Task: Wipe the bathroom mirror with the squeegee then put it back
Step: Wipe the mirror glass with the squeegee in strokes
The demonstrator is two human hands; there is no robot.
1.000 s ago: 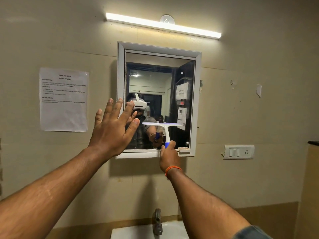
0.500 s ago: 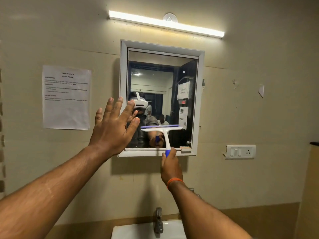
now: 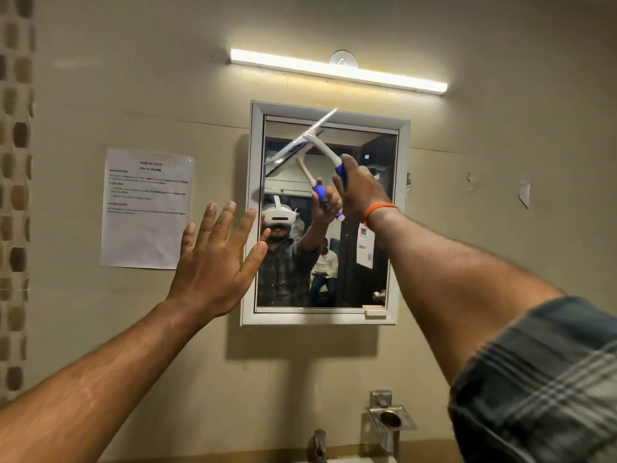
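Note:
The white-framed mirror (image 3: pixel 347 262) hangs on the beige wall. My right hand (image 3: pixel 362 192) grips the blue handle of the white squeegee (image 3: pixel 319 142). Its blade is tilted, lying against the glass near the mirror's top left. My left hand (image 3: pixel 217 259) is raised flat with fingers spread, over the wall at the mirror's left frame edge, holding nothing. The glass reflects a person wearing a white headset and the squeegee.
A lit tube light (image 3: pixel 337 70) runs above the mirror. A printed paper sheet (image 3: pixel 145 208) is stuck to the wall at left. Below are a tap (image 3: pixel 319 444) and a metal soap dish (image 3: pixel 392 417) on the wall.
My right hand has lifted the squeegee from the mirror's bottom edge to its top and tilted the blade. My left hand has stayed beside the left frame. The view has shifted.

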